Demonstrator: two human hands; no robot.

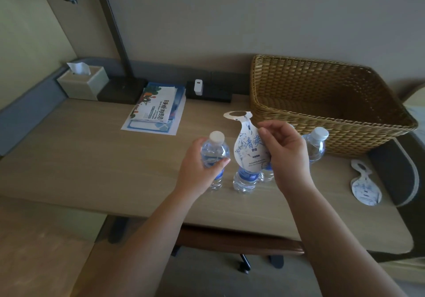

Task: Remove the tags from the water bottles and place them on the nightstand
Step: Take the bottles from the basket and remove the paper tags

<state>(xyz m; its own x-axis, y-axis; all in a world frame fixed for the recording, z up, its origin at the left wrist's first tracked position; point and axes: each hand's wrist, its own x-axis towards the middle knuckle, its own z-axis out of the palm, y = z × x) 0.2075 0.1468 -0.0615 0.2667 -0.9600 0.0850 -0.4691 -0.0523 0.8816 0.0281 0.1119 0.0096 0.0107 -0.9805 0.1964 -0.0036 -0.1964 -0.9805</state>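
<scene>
On the wooden nightstand [69,158] I count four water bottles: the one my left hand [195,170] grips around its body [215,156], upright with its white cap bare; a second [245,179] just beside it; a third [268,172] mostly hidden behind my right hand [285,156]; and a fourth [316,145] standing apart by the wicker basket [322,103]. Two tags show. My right hand pinches one tag [247,145] between thumb and fingers, holding it upright in the air in front of the second bottle, its long axis vertical, the ring-shaped end on top and the wide rounded end down. The other tag [364,184] lies flat near the right edge of the top, ring end pointing away from me. Behind, along the wall, stand a tissue box [81,82], a dark desk lamp [119,66], a stack of leaflets [156,108] and a white charger [198,87] in a socket. The held tag covers the second bottle's neck, so I cannot tell whether it wears a tag.
</scene>
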